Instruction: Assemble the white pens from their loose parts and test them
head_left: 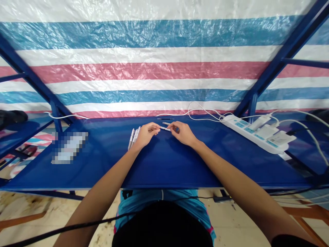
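Observation:
My left hand (147, 134) and my right hand (184, 133) face each other over the middle of the blue table. A slim white pen part (165, 128) spans the gap between them, its ends pinched in the fingertips of both hands. Something bluish-grey shows between my right fingers; whether it belongs to the same pen is unclear. Just beyond the hands lies a thin dark pen refill (166, 119), and a short pale pen piece (167, 123) is beside my right fingertips. Several white pens with grey grips (133, 138) lie side by side against my left wrist.
At the right of the blue table (164, 164) sits a white power strip (253, 133) with plugged-in adapters. Its white cable (203, 109) loops along the back edge. A pixelated flat object (70, 147) lies at left. Blue metal frames and a striped plastic sheet (154, 72) stand behind.

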`<control>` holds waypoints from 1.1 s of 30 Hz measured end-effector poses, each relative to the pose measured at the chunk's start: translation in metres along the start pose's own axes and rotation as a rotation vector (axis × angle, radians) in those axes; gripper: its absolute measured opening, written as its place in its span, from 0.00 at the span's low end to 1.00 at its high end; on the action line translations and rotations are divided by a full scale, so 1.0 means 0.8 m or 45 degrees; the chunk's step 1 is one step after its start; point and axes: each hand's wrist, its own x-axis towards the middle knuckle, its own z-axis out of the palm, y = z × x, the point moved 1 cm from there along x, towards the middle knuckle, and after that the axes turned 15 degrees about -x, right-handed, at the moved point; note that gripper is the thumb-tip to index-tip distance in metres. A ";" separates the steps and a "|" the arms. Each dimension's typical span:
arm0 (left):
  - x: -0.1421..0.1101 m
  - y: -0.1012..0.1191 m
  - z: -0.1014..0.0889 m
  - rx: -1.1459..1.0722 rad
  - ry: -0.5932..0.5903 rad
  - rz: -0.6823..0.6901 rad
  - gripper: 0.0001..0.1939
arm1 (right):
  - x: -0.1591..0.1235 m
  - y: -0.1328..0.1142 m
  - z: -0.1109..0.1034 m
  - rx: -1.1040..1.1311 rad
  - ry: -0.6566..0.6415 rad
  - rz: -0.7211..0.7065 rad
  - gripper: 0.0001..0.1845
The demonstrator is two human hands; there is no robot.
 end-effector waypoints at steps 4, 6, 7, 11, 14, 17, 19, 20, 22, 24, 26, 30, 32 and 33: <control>0.001 0.000 -0.002 -0.058 -0.030 -0.006 0.06 | -0.002 -0.007 0.001 0.135 0.033 -0.085 0.08; 0.001 0.001 -0.003 -0.074 -0.040 -0.002 0.08 | -0.002 -0.010 0.000 0.162 0.043 -0.093 0.07; 0.001 0.001 -0.003 -0.081 -0.041 0.000 0.08 | -0.002 -0.011 -0.001 0.172 0.046 -0.095 0.06; 0.000 0.002 -0.002 -0.109 -0.044 -0.009 0.09 | -0.003 -0.015 -0.002 0.199 0.050 -0.115 0.06; -0.002 0.003 -0.001 -0.129 -0.051 -0.014 0.09 | -0.003 -0.016 -0.001 0.203 0.060 -0.122 0.06; -0.002 0.002 -0.001 -0.130 -0.060 -0.018 0.09 | -0.003 -0.016 0.000 0.209 0.074 -0.129 0.06; -0.002 0.002 -0.001 -0.131 -0.066 -0.023 0.10 | -0.003 -0.015 0.001 0.211 0.071 -0.140 0.06; -0.002 0.002 -0.001 -0.135 -0.066 -0.026 0.10 | -0.003 -0.014 0.001 0.209 0.066 -0.143 0.06; -0.002 0.002 -0.001 -0.143 -0.062 -0.030 0.11 | -0.003 -0.012 0.003 0.200 0.053 -0.138 0.06; -0.002 0.002 -0.001 -0.146 -0.061 -0.033 0.12 | -0.003 -0.011 0.004 0.192 0.039 -0.131 0.06; -0.002 0.003 0.000 -0.142 -0.068 -0.038 0.12 | -0.003 -0.010 0.005 0.192 0.028 -0.126 0.07; -0.003 0.004 0.001 -0.128 -0.096 -0.058 0.11 | -0.004 -0.010 0.005 0.220 0.010 -0.123 0.07; -0.003 0.004 0.003 -0.127 -0.110 -0.072 0.11 | -0.004 -0.011 0.005 0.235 -0.012 -0.118 0.07; -0.004 0.003 0.004 -0.127 -0.115 -0.078 0.10 | -0.004 -0.011 0.005 0.242 -0.026 -0.116 0.07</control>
